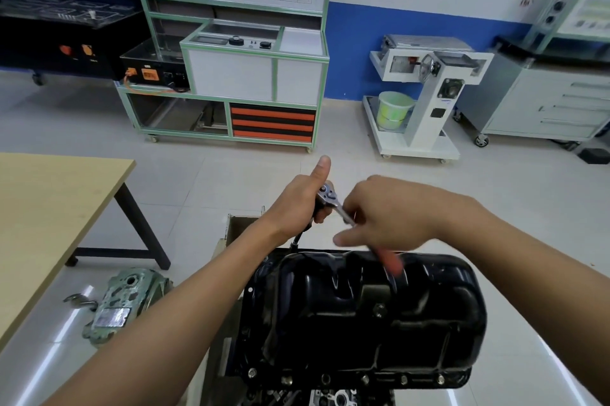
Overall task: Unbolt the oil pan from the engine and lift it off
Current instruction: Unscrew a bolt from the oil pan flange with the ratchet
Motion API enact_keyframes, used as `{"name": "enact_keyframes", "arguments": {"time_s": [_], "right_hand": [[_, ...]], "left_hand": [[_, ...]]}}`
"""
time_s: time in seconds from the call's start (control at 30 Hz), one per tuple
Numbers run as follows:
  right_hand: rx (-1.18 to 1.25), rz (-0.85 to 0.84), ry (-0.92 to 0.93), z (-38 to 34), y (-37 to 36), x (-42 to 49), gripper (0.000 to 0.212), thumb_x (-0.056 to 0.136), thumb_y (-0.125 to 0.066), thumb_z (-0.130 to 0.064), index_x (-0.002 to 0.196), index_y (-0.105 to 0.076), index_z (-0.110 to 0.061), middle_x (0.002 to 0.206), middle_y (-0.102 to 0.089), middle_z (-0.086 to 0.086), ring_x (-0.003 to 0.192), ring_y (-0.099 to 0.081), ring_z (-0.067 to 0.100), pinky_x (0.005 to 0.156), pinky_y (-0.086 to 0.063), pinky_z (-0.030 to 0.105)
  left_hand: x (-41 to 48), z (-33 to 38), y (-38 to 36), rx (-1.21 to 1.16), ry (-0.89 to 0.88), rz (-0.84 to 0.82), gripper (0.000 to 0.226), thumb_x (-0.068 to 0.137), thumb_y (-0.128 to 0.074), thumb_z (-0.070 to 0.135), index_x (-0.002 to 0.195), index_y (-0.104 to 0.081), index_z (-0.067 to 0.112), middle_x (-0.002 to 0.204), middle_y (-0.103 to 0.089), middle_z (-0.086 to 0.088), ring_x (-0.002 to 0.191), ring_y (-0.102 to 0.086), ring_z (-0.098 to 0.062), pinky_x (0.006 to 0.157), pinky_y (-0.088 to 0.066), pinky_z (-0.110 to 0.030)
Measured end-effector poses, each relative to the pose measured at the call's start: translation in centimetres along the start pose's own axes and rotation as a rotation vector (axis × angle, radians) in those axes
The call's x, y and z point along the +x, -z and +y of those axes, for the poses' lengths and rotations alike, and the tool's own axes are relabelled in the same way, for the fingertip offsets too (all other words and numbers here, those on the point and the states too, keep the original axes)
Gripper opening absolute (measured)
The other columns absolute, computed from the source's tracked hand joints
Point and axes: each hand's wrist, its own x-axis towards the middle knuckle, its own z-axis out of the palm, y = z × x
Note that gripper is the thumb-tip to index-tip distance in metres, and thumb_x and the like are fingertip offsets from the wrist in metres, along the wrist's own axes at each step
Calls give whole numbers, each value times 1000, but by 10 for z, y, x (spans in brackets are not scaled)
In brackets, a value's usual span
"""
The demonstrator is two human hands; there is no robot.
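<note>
A glossy black oil pan (pixel 363 316) sits upside-up on the engine (pixel 333 397) at the bottom centre, with several bolts along its near flange. A ratchet (pixel 330 196) with a red handle and a long extension reaches down to the pan's far left edge. My left hand (pixel 305 197) grips the ratchet's head end, thumb pointing up. My right hand (pixel 392 217) holds the ratchet's shaft, and the red handle tip (pixel 391 262) sticks out below it, blurred.
A wooden table (pixel 49 217) stands at the left. A grey-green metal casting (pixel 115 310) lies on the floor beside the engine. Across the tiled floor stand a green-framed training bench (pixel 231 75), a white engine stand (pixel 419 98) and a grey drawer cabinet (pixel 544 102).
</note>
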Motion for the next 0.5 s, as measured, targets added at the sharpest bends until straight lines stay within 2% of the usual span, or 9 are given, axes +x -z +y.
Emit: {"name": "enact_keyframes", "arguments": {"time_s": [0.07, 0.13, 0.23, 0.3, 0.4, 0.5], "right_hand": [[32, -18, 49, -13, -3, -5, 55, 87, -60, -64, 64, -61, -14, 53, -54, 1, 48, -50, 9, 53, -42, 32], [86, -29, 64, -16, -1, -6, 54, 87, -62, -62, 61, -62, -15, 51, -52, 0, 49, -48, 8, 51, -37, 28], [102, -41, 58, -3, 12, -1, 31, 85, -73, -46, 73, -72, -18, 57, -63, -4, 55, -51, 7, 58, -43, 29], [-30, 82, 29, 7, 18, 6, 12, 86, -75, -37, 91, -77, -26, 70, -67, -8, 73, -60, 12, 65, -46, 28], [-231, 340, 36, 17, 13, 25, 19, 93, -64, -27, 108, -75, -34, 95, -71, -4, 95, -63, 25, 78, -51, 36], [-208, 449, 199, 19, 3, 39, 20, 98, -58, -20, 107, -76, -24, 107, -73, -7, 109, -62, 22, 88, -47, 39]], "left_hand": [[0, 0, -1, -1, -11, 8, 75, 93, -21, 74, 46, -53, 25, 48, -49, 3, 46, -40, -10, 52, -31, -28], [-1, -1, -1, -20, -15, 32, 71, 91, -25, 73, 46, -53, 25, 47, -50, 3, 44, -41, -9, 52, -31, -28], [-3, -2, 4, -26, -40, 62, 69, 92, -30, 69, 54, -57, 17, 51, -53, -5, 50, -44, -16, 54, -35, -30], [-6, -3, 10, -22, -53, 24, 70, 93, -34, 64, 58, -57, 9, 53, -54, -8, 55, -48, -21, 58, -39, -31], [-9, -5, 13, -13, -91, -109, 71, 96, -42, 55, 56, -54, -2, 50, -51, -8, 50, -46, -19, 54, -40, -21], [-9, -6, 13, -12, -100, -182, 74, 93, -44, 62, 53, -52, 0, 49, -50, -9, 51, -45, -21, 53, -40, -20]]}}
